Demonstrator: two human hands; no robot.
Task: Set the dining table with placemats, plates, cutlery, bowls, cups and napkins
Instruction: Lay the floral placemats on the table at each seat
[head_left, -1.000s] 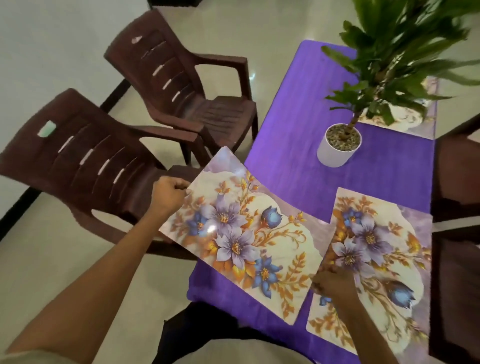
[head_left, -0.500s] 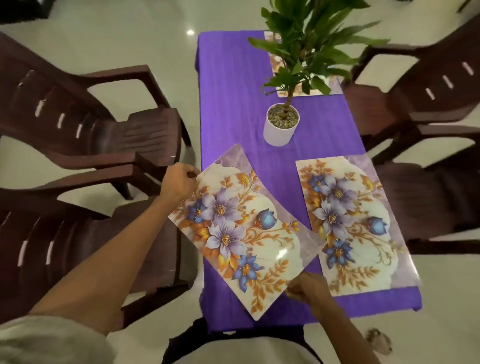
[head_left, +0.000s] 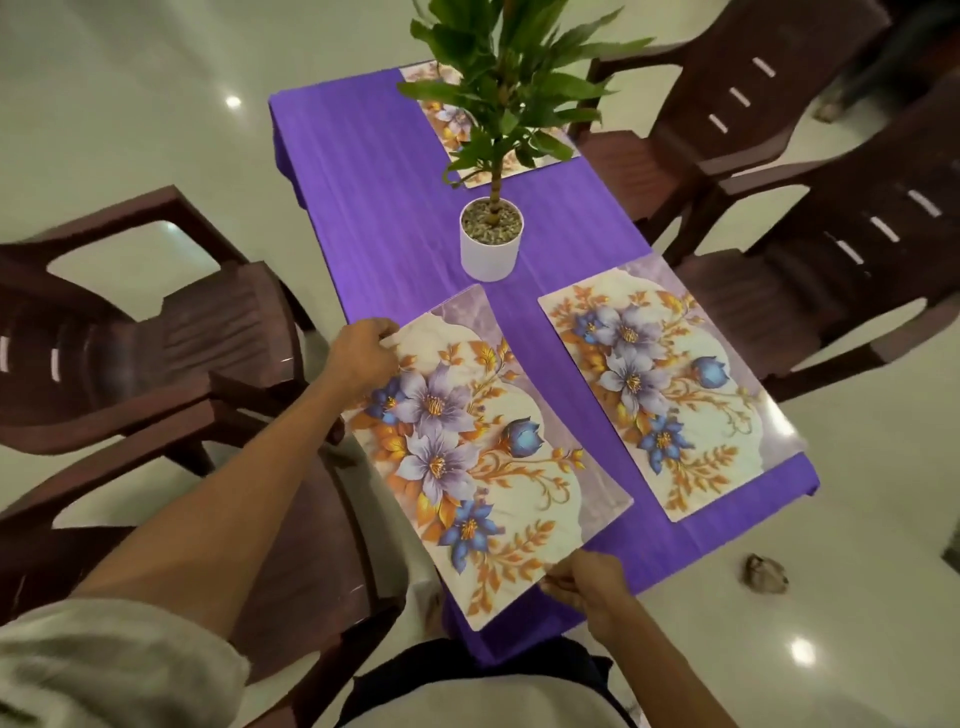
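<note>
A floral placemat (head_left: 483, 452) with purple and blue flowers lies over the near left part of the purple table (head_left: 374, 197), overhanging its left edge. My left hand (head_left: 361, 353) grips the mat's far left edge. My right hand (head_left: 587, 582) pinches its near edge. A second floral placemat (head_left: 670, 384) lies flat on the near right side. A third placemat (head_left: 447, 119) sits at the far right end, partly hidden by plant leaves.
A potted plant in a white pot (head_left: 491, 244) stands mid-table. Dark brown plastic chairs stand on the left (head_left: 156, 338) and on the right (head_left: 831, 260). A small crumpled object (head_left: 766, 574) lies on the glossy floor at right.
The held placemat has turned from a diagonal toward lining up with the table and the neighbouring mat. My view has swung so the table runs straight away from me.
</note>
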